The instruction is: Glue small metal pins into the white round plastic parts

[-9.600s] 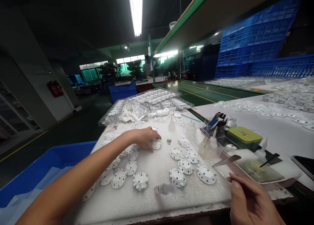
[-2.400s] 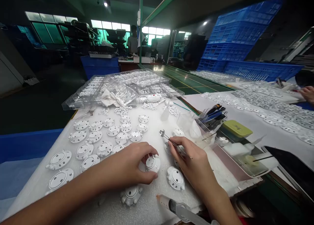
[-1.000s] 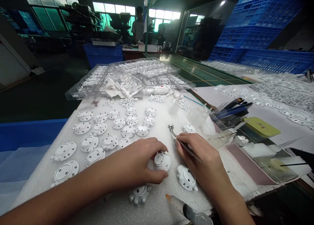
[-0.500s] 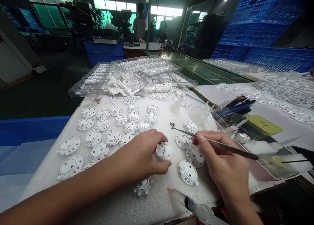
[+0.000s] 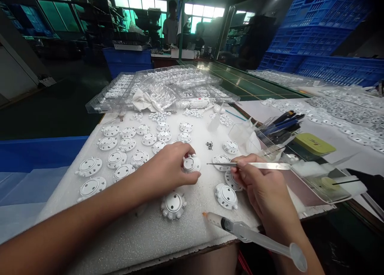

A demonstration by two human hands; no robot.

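Observation:
My left hand (image 5: 166, 169) is closed round a small white round plastic part (image 5: 191, 164), holding it on the white foam sheet (image 5: 141, 231). My right hand (image 5: 258, 185) pinches metal tweezers (image 5: 252, 165) that lie nearly level, their tip pointing left toward the held part. A little heap of tiny dark metal pieces (image 5: 209, 145) lies just beyond the tip. Several more white round parts (image 5: 126, 145) stand in rows to the left, and others (image 5: 225, 196) lie close to my right hand.
A syringe (image 5: 252, 237) lies at the sheet's front edge. Clear trays of small parts (image 5: 168, 87) stand at the back. A clear box with pens, a yellow-green tin (image 5: 313, 143) and glue dish is on the right. Blue crates (image 5: 318, 31) are stacked behind; a blue bin (image 5: 33, 155) sits left.
My right hand has swung the tweezers down from the heap of tiny pieces to level, tip near the held part. My left hand has kept its grip on the part.

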